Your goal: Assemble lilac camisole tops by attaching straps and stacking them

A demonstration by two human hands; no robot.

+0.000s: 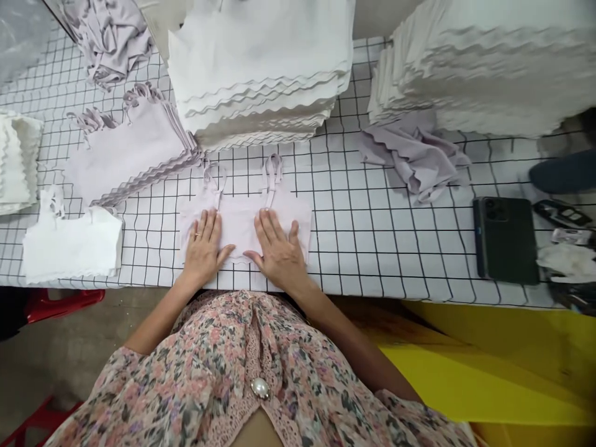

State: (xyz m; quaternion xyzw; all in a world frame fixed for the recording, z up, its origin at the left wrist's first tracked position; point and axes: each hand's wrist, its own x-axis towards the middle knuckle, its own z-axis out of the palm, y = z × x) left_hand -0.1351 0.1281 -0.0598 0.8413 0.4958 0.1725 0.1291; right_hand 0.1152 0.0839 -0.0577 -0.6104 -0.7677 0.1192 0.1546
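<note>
A pale lilac strapped top (239, 226) lies spread out near the front edge of the checked table. My left hand (203, 248) rests flat on its left part, fingers stretched out and thumb pointing inward. On the right part of the same top my right hand (279, 251) lies flat with its fingers apart. Both hands are just below the two looped straps, and neither grips anything. Up and to the left is a stack of lilac tops (133, 146) with wavy hems.
Tall piles of white cloth (265, 56) and more white pieces (503, 68) stand at the back. A crumpled lilac piece (416, 155), a dark phone (506, 242) and small items are at right. White tops (74, 245) and a lilac heap (112, 37) lie left.
</note>
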